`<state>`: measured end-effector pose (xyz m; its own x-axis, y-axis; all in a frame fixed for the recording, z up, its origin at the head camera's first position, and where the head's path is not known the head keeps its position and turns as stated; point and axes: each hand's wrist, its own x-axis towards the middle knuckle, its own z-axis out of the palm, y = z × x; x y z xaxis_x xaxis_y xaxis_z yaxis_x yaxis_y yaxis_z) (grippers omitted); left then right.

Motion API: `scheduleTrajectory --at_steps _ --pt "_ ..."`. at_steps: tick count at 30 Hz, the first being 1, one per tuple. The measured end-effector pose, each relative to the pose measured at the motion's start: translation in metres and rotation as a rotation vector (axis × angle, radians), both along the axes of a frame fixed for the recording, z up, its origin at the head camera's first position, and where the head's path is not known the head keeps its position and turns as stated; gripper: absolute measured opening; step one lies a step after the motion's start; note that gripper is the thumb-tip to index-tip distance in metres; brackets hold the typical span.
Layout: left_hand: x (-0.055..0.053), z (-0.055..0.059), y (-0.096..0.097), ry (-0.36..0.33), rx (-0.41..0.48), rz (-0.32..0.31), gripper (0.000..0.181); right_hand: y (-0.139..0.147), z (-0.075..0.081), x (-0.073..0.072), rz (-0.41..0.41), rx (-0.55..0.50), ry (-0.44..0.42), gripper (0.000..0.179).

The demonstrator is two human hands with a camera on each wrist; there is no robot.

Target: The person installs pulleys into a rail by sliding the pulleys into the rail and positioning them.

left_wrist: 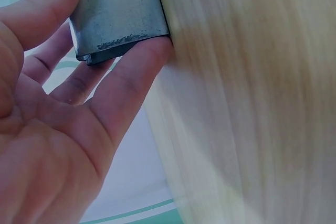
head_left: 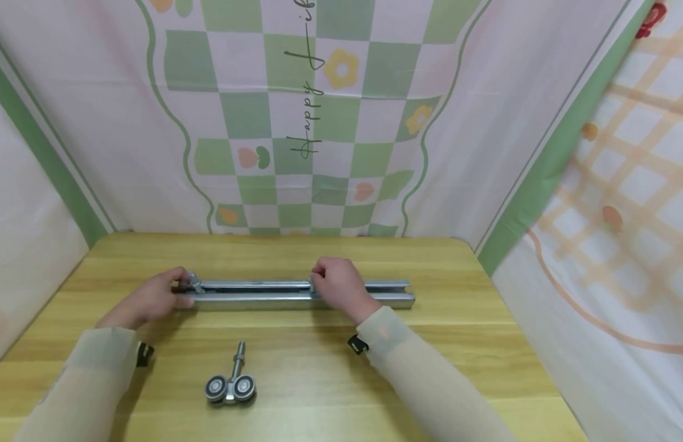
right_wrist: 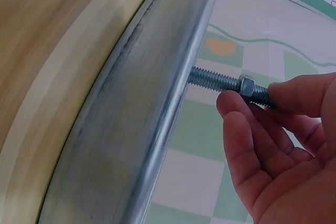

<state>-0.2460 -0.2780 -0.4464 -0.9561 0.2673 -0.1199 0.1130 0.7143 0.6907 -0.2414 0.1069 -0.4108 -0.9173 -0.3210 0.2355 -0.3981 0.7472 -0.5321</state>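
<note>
A metal channel rail [head_left: 286,301] lies across the wooden table with its slot facing up. My left hand [head_left: 153,298] grips the rail's left end; in the left wrist view the thumb lies along the side of the rail [left_wrist: 121,11] and a finger sits at its end edge. Close to those fingers a short bolt [head_left: 195,282] rises from the slot. Right of the middle, my right hand [head_left: 341,285] pinches the tip of a threaded bolt [right_wrist: 215,80] with a nut [right_wrist: 246,85] on it, standing out of the rail. Whatever carries this bolt is hidden inside the channel.
A loose roller trolley [head_left: 231,387], with wheels and an upright threaded bolt, rests on the table [head_left: 308,393] in front of the rail. Behind the table hangs a checked cloth [head_left: 297,123], and more cloth [head_left: 612,233] hangs at the right.
</note>
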Motion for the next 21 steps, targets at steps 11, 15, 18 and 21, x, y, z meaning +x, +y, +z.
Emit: scheduleTrajectory --at_steps 11,15,18,21 --pt "-0.001 0.000 0.000 -0.016 -0.012 0.009 0.033 -0.020 0.001 -0.001 0.011 0.012 -0.015 0.016" --pt "0.000 0.001 0.000 -0.012 -0.005 0.008 0.031 -0.025 0.000 0.000 0.010 0.024 -0.015 0.016" --pt "0.000 0.002 0.001 -0.016 0.001 0.008 0.031 -0.026 -0.001 0.000 0.006 0.030 -0.014 0.016" --pt "0.001 0.002 0.001 -0.019 0.003 0.008 0.031 -0.026 -0.001 0.001 0.006 0.039 -0.006 0.016"
